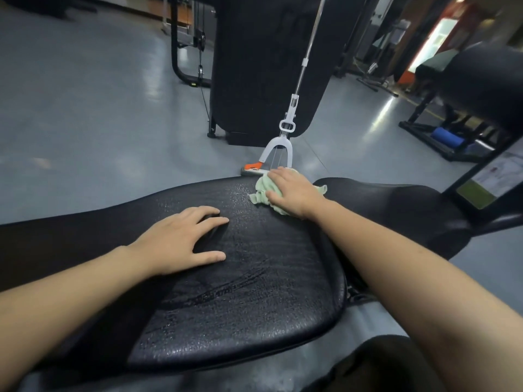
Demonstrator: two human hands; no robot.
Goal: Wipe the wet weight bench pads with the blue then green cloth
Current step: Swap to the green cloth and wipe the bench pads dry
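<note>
A long black weight bench pad (249, 292) fills the middle of the view, its textured surface glistening with wet streaks. My right hand (291, 192) presses a crumpled green cloth (261, 193) onto the pad's far edge, fingers closed over it. My left hand (184, 239) lies flat on the pad with fingers spread, holding nothing. A second black pad (410, 205) continues to the right, past a gap. No blue cloth is in view.
A white squeeze mop (278, 148) with an orange-trimmed head stands on the grey floor just behind the bench. A tall black padded machine (268, 66) rises behind it. More gym equipment and a blue roller (447, 137) stand at the right.
</note>
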